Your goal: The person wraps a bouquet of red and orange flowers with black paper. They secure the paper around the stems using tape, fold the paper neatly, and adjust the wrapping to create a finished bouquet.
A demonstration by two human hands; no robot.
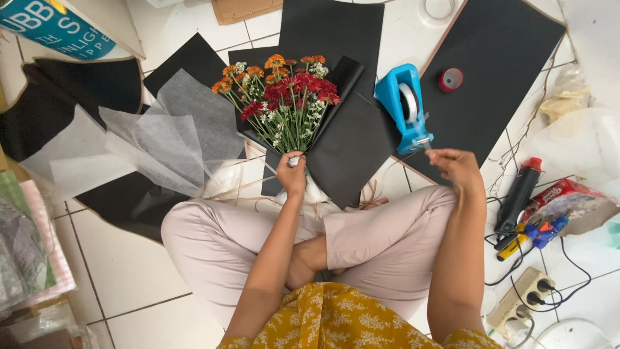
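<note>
Floor: we sit cross-legged on the white tiled floor (pixel 129 258), so everything lies within arm's reach around our knees.
Black sheets: large black paper sheets (pixel 504 58) cover the tiles ahead of us and toward the far right corner, giving a working surface; one sheet (pixel 352 142) is already folded up around the right side of the flowers.
White tissue: thin white tissue paper (pixel 148 142) lies spread to the left of the flowers, partly over a black sheet.
Bouquet: the bunch of flowers (pixel 284 97), red and orange blooms with small white ones, lies just beyond our knees with heads pointing away from us, stems toward us, so the stems can be gripped.
Tape dispenser: the blue tape dispenser (pixel 405 106) sits on the near edge of the right black sheet, just beside the bouquet wrap, its cutting end turned toward us.
Left hand: our left hand (pixel 292 173) has its fingers closed tight around the gathered stems, holding the bunch together.
Right hand: our right hand (pixel 455 165) hovers just below the dispenser's cutter, fingertips pressed together as if pinching a tape end; the tape itself is too thin to make out.
Glue gun: a glue gun (pixel 520 197) rests near the right, beside a power strip (pixel 523 297).
Red tape roll: a small red roll (pixel 451 79) lies on the far right sheet.
</note>
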